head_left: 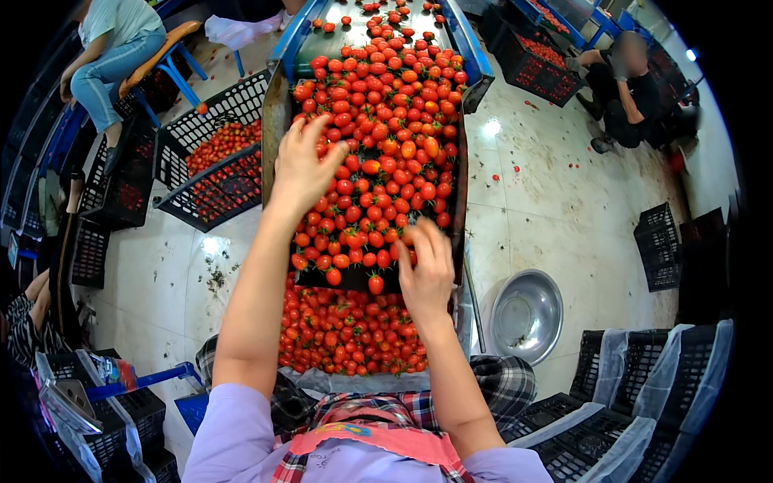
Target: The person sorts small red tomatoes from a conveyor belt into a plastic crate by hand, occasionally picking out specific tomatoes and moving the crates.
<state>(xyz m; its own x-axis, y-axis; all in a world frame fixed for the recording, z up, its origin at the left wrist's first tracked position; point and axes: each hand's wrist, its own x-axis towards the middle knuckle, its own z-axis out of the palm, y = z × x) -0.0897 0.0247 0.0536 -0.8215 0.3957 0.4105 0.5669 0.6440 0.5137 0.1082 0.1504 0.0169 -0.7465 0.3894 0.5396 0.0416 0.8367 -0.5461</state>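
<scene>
Just below the hands, I see a pile of red tomatoes [354, 334]. My right hand [427, 270] bends blurry fingers over more tomatoes on a sloping tray [276, 97]; I can't tell if it grips any. Farther up, my left hand [308, 157] spreads its fingers over tomatoes. Beyond both hands is a green belt [338, 40].

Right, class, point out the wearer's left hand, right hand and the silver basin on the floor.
Left hand [303, 159]: head view, back of the hand.
Right hand [427, 270]: head view, back of the hand.
Silver basin [527, 312]: head view, bare inside bottom.
</scene>
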